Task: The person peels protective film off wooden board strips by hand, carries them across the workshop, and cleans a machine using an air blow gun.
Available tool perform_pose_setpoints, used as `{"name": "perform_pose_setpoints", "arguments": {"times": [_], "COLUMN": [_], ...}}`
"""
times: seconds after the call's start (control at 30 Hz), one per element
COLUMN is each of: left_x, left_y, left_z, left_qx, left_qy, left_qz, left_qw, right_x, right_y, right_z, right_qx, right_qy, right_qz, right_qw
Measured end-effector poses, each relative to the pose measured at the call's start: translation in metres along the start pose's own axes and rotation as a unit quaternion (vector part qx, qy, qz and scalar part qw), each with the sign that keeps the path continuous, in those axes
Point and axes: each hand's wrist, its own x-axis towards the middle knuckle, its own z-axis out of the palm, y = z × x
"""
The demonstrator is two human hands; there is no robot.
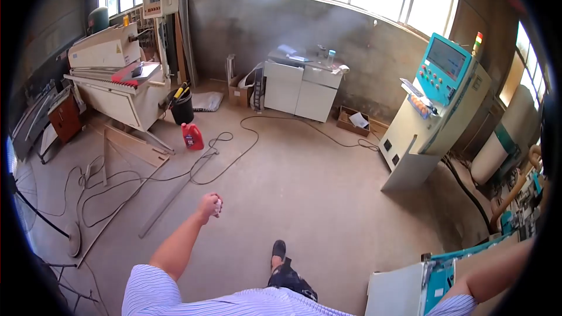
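My left hand (209, 206) hangs out in front of me above the floor, its fingers closed around a small whitish thing (218, 205). That thing looks like a crumpled bit of cloth or paper, mostly covered by the fingers. My right forearm (497, 269) reaches out to the right over a white and teal machine (404, 287). The right hand itself lies past the dark edge of the view, so its fingers do not show.
A control cabinet (433, 105) with a teal panel stands to the right. Ahead are a white cupboard (298, 90), a cardboard box (354, 120), a red jug (192, 136) and a black bucket (182, 108). A cable (252, 134) and a long strip (167, 205) lie across the floor.
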Motion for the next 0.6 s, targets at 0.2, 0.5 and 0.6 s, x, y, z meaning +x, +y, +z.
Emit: {"name": "perform_pose_setpoints", "arguments": {"times": [0.2, 0.5, 0.6], "left_x": [0.211, 0.552, 0.759], "left_y": [0.031, -0.004, 0.05], "left_z": [0.002, -0.094, -0.11], "left_qx": [-0.205, -0.425, -0.464], "left_qy": [0.111, 0.104, 0.107], "left_qz": [-0.103, -0.122, -0.11], "left_qw": [0.967, 0.891, 0.872], "right_x": [-0.413, -1.056, -1.263], "right_y": [0.19, 0.3, 0.247], "right_z": [0.328, 0.354, 0.299], "right_qx": [-0.133, -0.062, -0.097], "right_qy": [-0.097, -0.415, -0.589], "right_qz": [0.313, 0.651, 0.633], "right_qw": [0.935, 0.633, 0.493]}}
